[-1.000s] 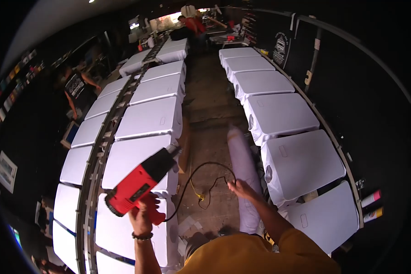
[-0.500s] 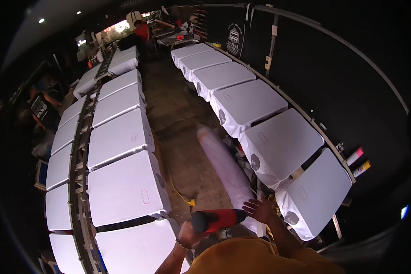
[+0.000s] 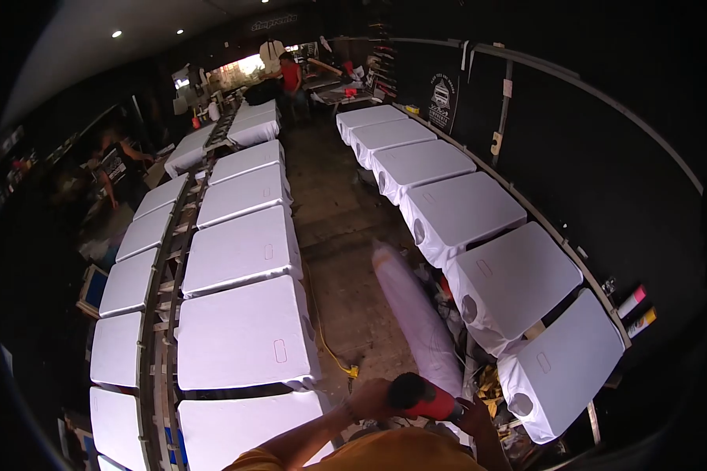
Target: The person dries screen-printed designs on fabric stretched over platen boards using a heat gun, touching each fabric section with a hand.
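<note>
A red and black cylindrical tool (image 3: 432, 399), which looks like a heat gun, is held low in front of my body. Its wide black end points up and left. My left hand (image 3: 369, 399) is at that black end, with the fingers partly hidden behind it. At the opposite end, my right hand (image 3: 473, 416) has its fingers closed around the tool. Just beyond my hands, a long roll wrapped in pale plastic (image 3: 416, 314) lies on the floor.
White fabric-covered boards line a left row (image 3: 243, 334) and a right row (image 3: 518, 279). A yellow cable end (image 3: 352, 370) lies on the aisle floor. Spray cans (image 3: 642, 322) stand by the right wall. One person (image 3: 292, 78) is at the far end, another (image 3: 118, 161) at left.
My right hand has gone from open and spread to closed on the tool's end. The tool has swung to a tilt, its black end up and left. The view has shifted left.
</note>
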### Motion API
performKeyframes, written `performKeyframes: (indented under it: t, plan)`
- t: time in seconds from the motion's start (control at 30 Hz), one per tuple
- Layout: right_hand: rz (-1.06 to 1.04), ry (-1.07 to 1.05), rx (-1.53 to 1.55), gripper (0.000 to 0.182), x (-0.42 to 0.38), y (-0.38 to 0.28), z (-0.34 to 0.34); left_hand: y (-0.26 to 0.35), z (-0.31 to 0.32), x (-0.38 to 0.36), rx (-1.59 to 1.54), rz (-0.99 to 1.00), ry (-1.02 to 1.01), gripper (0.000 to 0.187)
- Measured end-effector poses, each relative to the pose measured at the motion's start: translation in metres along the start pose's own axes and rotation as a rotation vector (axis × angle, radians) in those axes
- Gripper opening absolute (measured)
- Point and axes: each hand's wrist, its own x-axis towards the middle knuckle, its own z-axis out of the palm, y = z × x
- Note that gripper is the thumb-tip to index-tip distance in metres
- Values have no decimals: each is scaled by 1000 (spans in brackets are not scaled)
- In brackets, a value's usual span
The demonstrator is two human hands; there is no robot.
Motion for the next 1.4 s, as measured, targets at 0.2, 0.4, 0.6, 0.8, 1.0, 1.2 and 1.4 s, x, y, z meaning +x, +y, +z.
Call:
performKeyframes:
  t: [0.2, 0.4, 0.6, 0.8, 1.0, 1.2, 1.4]
  plan:
    - [20, 295, 192, 50, 17, -22, -31, 31, -6, 17, 72, -54, 40, 65]
    - [-238, 532, -286, 32, 16, -251, 22, 55, 15, 39, 196, -160, 3, 61]
    - [-571, -156, -567, 70, -16, -366, 141, 94, 44, 57, 282, -215, 22, 42]
    - [-702, -118, -660, 81, -13, -336, 123, 89, 82, 61, 335, -173, 107, 35]
    - [-718, -78, -675, 82, -28, -324, 97, 106, 110, 70, 349, -213, 105, 33]
    - [-700, 19, -717, 76, -47, -307, 74, 122, 139, 74, 348, -232, 141, 37]
    - [-565, -93, -281, 74, -87, -327, 51, 125, 149, 97, 178, -144, 110, 40]
